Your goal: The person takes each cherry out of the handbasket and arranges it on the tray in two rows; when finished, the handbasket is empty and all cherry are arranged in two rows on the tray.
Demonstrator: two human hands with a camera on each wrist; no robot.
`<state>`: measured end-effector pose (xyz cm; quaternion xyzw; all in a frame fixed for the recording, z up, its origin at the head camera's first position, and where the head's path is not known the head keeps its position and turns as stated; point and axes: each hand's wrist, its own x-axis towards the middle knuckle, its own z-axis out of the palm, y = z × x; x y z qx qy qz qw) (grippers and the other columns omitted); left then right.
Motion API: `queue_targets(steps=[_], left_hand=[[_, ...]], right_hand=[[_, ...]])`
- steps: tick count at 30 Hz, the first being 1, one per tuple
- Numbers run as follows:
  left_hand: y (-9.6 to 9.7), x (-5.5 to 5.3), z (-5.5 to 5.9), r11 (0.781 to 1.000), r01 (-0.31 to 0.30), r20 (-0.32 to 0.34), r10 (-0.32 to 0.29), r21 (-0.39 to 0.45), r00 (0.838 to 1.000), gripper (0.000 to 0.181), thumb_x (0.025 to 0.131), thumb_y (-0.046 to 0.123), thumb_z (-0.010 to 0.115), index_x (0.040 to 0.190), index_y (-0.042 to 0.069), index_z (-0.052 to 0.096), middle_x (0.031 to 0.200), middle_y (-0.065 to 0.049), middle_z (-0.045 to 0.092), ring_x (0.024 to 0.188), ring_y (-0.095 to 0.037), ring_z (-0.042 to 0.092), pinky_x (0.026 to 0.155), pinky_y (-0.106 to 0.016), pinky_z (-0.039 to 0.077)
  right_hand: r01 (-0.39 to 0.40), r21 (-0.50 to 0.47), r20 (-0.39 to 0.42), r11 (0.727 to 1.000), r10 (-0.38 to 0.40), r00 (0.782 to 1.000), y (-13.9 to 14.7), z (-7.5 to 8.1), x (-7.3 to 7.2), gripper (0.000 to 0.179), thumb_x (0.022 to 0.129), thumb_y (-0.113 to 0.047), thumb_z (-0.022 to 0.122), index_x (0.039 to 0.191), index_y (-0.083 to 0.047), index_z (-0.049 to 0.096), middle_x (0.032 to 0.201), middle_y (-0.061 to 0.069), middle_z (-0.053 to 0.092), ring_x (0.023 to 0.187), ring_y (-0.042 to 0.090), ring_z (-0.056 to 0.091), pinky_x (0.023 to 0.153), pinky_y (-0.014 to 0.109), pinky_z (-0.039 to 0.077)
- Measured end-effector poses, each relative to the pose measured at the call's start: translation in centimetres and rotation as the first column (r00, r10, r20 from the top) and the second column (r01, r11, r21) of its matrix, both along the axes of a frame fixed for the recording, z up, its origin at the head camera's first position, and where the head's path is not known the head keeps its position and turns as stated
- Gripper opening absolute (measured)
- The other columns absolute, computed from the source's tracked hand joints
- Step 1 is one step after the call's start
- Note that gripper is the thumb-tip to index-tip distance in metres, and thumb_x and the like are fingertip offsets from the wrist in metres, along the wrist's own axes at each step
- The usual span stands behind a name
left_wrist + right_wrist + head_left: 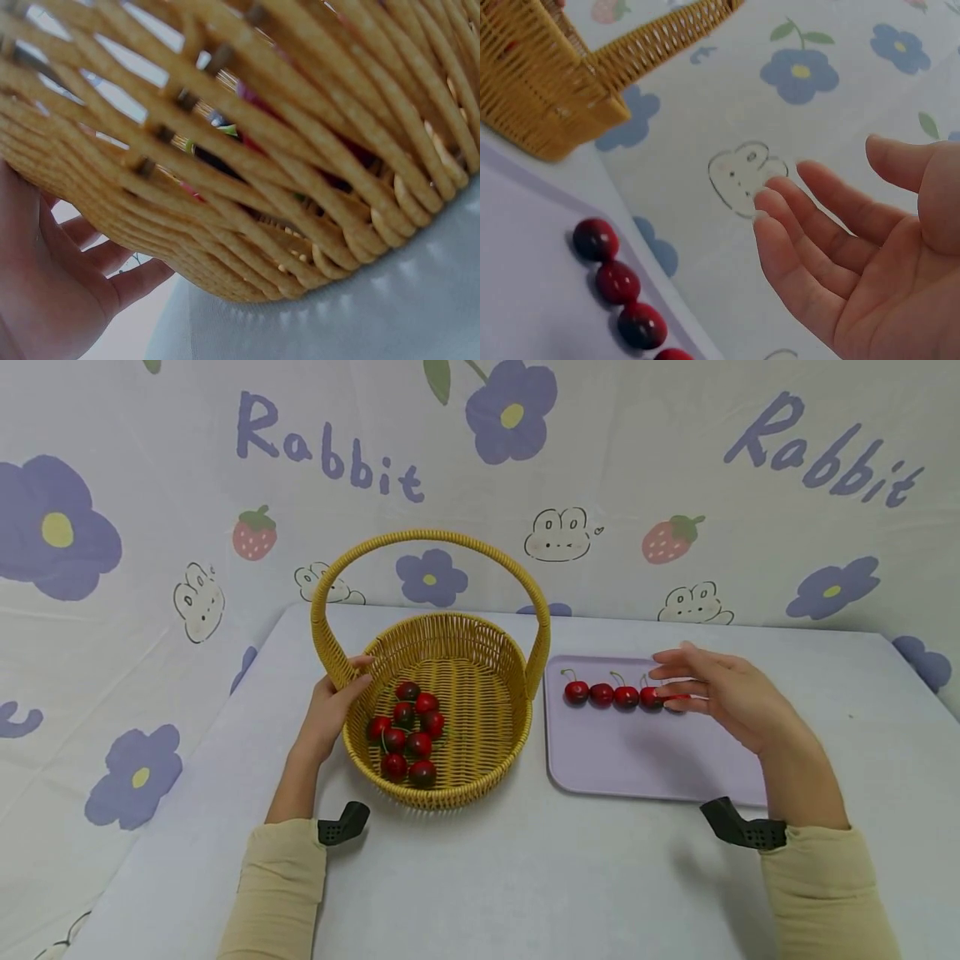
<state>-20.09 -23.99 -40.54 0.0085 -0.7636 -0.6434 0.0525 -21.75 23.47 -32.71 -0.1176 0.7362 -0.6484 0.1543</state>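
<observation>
Left hand (pixel 324 717) grips basket (pixel 480 727) at foot of handle (pixel 431 536); right hand (pixel 738 695) empty, fingers relaxed — over the row of cherries (pixel 626 697) on tray (pixel 615 756). Cherries should be light, firm, slick, easily bruised — take each round its sides, light fingertip pinch.

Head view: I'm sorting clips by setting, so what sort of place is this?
Probably an indoor spot staged for recording, though the wider room is out of view: a pale-covered table, a printed backdrop close behind it, and black devices at both wrists.
</observation>
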Motion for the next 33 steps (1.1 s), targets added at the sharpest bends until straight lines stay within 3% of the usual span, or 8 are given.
queue_targets(steps=[4,11,16,21,33], left_hand=[[0.0,0.1,0.0,1.0,0.0,0.001,0.0,0.004,1.0,0.041,0.1,0.021,0.051,0.136,0.002,0.048,0.14,-0.018,0.044,0.126,-0.03,0.041,0.106,-0.048,0.026],[0.0,0.0,0.0,1.0,0.004,0.0,-0.004,0.002,1.0,0.042,0.099,0.022,0.051,0.136,0.002,0.049,0.14,-0.018,0.044,0.126,-0.03,0.041,0.105,-0.047,0.027],[-0.1,0.1,0.1,1.0,0.001,-0.001,-0.001,0.004,1.0,0.042,0.1,0.022,0.051,0.136,0.001,0.048,0.14,-0.018,0.043,0.127,-0.03,0.039,0.106,-0.048,0.026],[0.0,0.0,0.0,1.0,0.001,0.007,-0.001,0.009,1.0,0.042,0.1,0.022,0.051,0.136,0.001,0.048,0.14,-0.018,0.044,0.126,-0.03,0.04,0.106,-0.048,0.025],[-0.1,-0.1,-0.1,1.0,-0.002,0.004,0.002,-0.007,1.0,0.042,0.099,0.023,0.052,0.137,0.004,0.049,0.142,-0.015,0.043,0.128,-0.029,0.039,0.105,-0.046,0.026]], right_hand=[[-0.036,-0.038,-0.006,0.999,0.036,0.999,-1.7,0.6,0.9,0.028,0.1,-0.033,0.049,0.109,-0.016,0.069,0.105,0.005,0.065,0.092,0.019,0.066,0.079,0.027,0.052],[-0.047,0.017,-0.003,0.999,0.047,0.999,-4.3,0.7,1.9,0.027,0.099,-0.034,0.051,0.107,-0.015,0.069,0.101,0.005,0.066,0.09,0.018,0.065,0.078,0.027,0.052],[-0.114,0.041,-0.011,0.993,0.115,0.993,-6.2,0.6,2.2,0.036,0.1,-0.033,0.05,0.115,-0.003,0.064,0.104,0.009,0.065,0.091,0.023,0.063,0.08,0.031,0.052],[-0.194,0.083,0.01,0.977,0.194,0.981,-8.0,0.3,2.2,0.044,0.1,-0.034,0.049,0.121,0.004,0.058,0.109,0.016,0.063,0.097,0.03,0.061,0.084,0.034,0.051],[-0.352,0.177,0.015,0.919,0.355,0.935,-12.4,0.1,2.2,0.039,0.1,-0.032,0.051,0.121,-0.001,0.061,0.11,0.019,0.062,0.1,0.032,0.06,0.085,0.038,0.05]])
